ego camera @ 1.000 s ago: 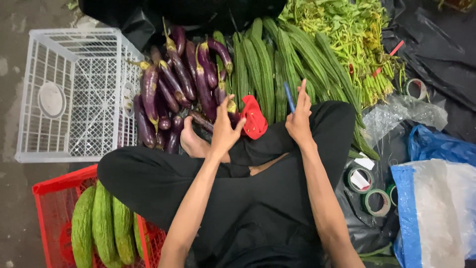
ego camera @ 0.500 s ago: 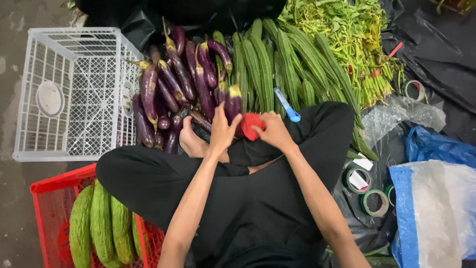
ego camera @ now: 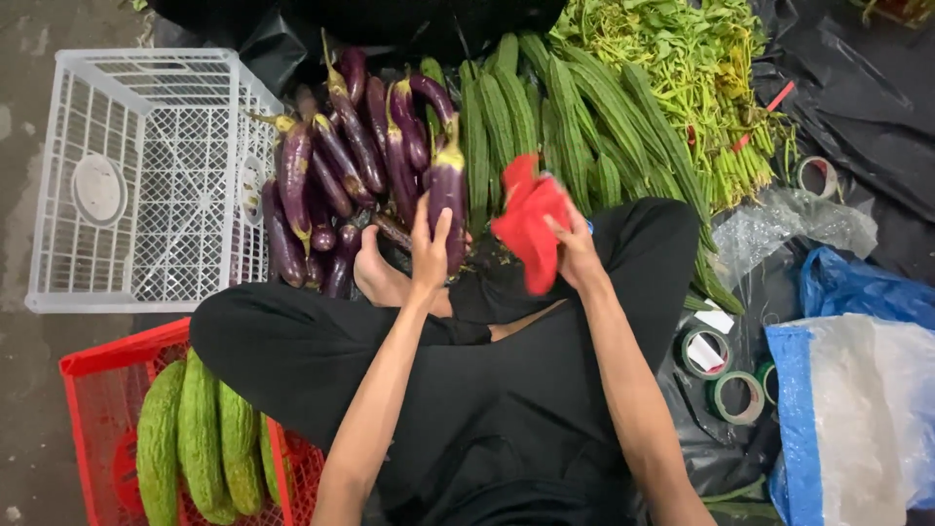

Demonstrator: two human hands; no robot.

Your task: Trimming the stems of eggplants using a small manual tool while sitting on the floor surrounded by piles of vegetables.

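Left hand point(ego camera: 431, 248) clasping one purple eggplant point(ego camera: 448, 200), fingers wrapped round its lower end, held upright at the near edge of the eggplant heap point(ego camera: 341, 166), roughly a dozen, exact count unclear. Right hand point(ego camera: 577, 255) clenched on one red cloth point(ego camera: 528, 226), just right of that eggplant. One white crate point(ego camera: 136, 175) far left. One red crate point(ego camera: 88, 390) near left, with four green gourds point(ego camera: 200, 438). Ridged green gourds point(ego camera: 545, 117) piled beyond the cloth. Three tape rolls point(ego camera: 726, 375) near right, one more point(ego camera: 816, 175) farther off.

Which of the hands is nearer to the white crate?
Left. The left hand grips an eggplant beside the white crate; the right hand, holding a red cloth, is farther away.
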